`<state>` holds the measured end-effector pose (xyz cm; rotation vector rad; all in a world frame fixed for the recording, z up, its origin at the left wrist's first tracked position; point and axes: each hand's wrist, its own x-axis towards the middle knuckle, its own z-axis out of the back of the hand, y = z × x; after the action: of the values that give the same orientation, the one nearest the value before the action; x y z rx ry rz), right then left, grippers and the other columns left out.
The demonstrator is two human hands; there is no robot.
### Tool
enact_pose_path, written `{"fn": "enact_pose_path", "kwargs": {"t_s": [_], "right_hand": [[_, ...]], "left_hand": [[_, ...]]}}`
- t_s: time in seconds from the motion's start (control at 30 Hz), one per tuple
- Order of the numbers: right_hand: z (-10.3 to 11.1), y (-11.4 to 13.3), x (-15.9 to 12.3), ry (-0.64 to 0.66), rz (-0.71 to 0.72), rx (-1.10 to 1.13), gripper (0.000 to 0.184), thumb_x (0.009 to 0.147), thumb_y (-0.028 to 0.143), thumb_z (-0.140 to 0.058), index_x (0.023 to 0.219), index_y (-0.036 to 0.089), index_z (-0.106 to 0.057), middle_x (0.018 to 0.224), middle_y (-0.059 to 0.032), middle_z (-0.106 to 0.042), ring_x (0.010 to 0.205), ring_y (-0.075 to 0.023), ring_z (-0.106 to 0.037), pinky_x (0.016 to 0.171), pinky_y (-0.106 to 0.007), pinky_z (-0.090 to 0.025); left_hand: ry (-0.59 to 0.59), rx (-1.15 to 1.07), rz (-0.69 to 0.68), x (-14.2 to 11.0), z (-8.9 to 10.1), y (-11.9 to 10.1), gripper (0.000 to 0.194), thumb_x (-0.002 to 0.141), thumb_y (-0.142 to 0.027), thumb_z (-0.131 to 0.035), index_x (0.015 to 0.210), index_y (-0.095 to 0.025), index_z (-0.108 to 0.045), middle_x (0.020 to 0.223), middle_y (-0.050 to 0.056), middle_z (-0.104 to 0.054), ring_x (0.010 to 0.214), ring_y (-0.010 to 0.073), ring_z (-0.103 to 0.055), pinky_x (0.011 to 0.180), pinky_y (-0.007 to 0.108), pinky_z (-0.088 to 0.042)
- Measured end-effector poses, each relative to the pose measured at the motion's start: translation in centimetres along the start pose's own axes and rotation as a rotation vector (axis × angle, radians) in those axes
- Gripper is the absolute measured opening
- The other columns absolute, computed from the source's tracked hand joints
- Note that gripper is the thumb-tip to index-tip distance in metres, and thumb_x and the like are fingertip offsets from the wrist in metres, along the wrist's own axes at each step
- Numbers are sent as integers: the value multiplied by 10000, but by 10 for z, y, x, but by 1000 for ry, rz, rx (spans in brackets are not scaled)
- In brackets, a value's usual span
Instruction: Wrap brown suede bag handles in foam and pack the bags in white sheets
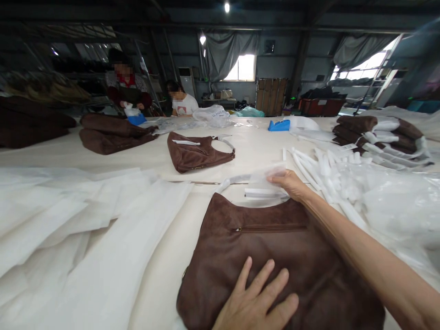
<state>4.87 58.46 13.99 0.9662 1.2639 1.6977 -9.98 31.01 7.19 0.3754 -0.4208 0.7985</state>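
Observation:
A brown handbag lies flat on the table in front of me, with a zip across its upper part. My left hand rests on the bag's lower front, palm down, fingers spread. Beyond the bag's top edge, my right hand pinches a translucent wrapping sheet at the bag's strap. White wrapping covers the strap on its left side. Inside the strap's loop lies a white strip. Part of the strap near my right fingers is hidden by the sheet.
Another brown handbag lies farther back. Folded brown bags are at left, wrapped ones at right. White sheets cover the left side; white foam strips heap at right. A blue tape dispenser stands behind. Two people are across the table.

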Motion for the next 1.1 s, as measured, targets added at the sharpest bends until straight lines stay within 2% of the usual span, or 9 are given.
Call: {"fn": "enact_pose_path", "kwargs": {"t_s": [0.17,0.3,0.4,0.53,0.67,0.77,0.9,1.03,1.1], "right_hand": [[8,19,-87,158,205,-169,296,843,471,-673,923,198,-752,952,-55,-757,900,-217,-691,873,-331,-532],[10,6,-151,316,438,-452,321,970,380,-529,1209,243,-694,1257,-71,-683,1208,-242,-608,1116,-442,-412],[12,-6,-178,425,578,-629,376,984,313,-517,1350,278,-593,1477,-90,-500,1398,-263,-419,1186,-542,-264],[12,-10,-196,461,620,-784,468,976,143,-467,1400,332,-528,1541,-80,-410,1459,-266,-299,1163,-584,-275],[9,-10,-203,489,655,-875,621,900,9,-467,1418,349,-500,1593,-69,-307,1486,-290,-208,1162,-601,-261],[6,-10,-200,504,670,-896,569,917,50,-491,1408,338,-515,1598,-75,-295,1486,-296,-205,1162,-601,-257],[6,1,-213,448,671,-879,404,966,226,-529,1365,270,-573,1553,-113,-387,1456,-318,-292,1155,-601,-286],[6,21,-282,321,677,-679,384,975,222,-486,1345,199,-584,1344,-131,-614,1268,-244,-563,1069,-426,-486],[4,22,-325,395,676,-658,396,947,195,-515,1336,181,-584,1258,-126,-669,1187,-232,-622,1012,-363,-537]], "left_hand": [[228,-333,133,7,30,-3,428,956,-385,-559,1372,-295,-515,1517,-6,-458,1458,262,-309,1219,567,-162],[240,-483,208,13,41,-6,385,962,-360,-554,1335,-265,-548,1438,34,-550,1413,270,-392,1219,583,-128],[134,-555,256,12,36,-9,320,948,-365,-581,1238,-231,-597,1272,57,-665,1277,260,-537,1223,575,-127],[-174,-606,439,4,25,-14,208,888,-244,-631,1081,-193,-571,1079,92,-652,1104,236,-598,1016,441,-479],[-475,-516,614,2,22,-13,469,843,-199,-656,1271,-183,-464,1276,163,-533,1230,277,-522,1011,489,-473],[-327,-475,574,5,24,-11,519,875,-184,-620,1369,-219,-464,1443,167,-482,1403,326,-381,1136,646,-268],[-142,-525,402,7,24,-11,172,940,-151,-553,1037,-219,-678,1156,69,-728,1278,274,-559,1177,658,-136],[-141,-524,381,7,21,-14,157,948,-144,-546,1029,-193,-671,1162,72,-731,1249,246,-589,1186,626,-160],[-132,-496,354,7,20,-14,151,950,-156,-552,1038,-195,-668,1173,71,-727,1243,240,-594,1190,612,-165]]}}
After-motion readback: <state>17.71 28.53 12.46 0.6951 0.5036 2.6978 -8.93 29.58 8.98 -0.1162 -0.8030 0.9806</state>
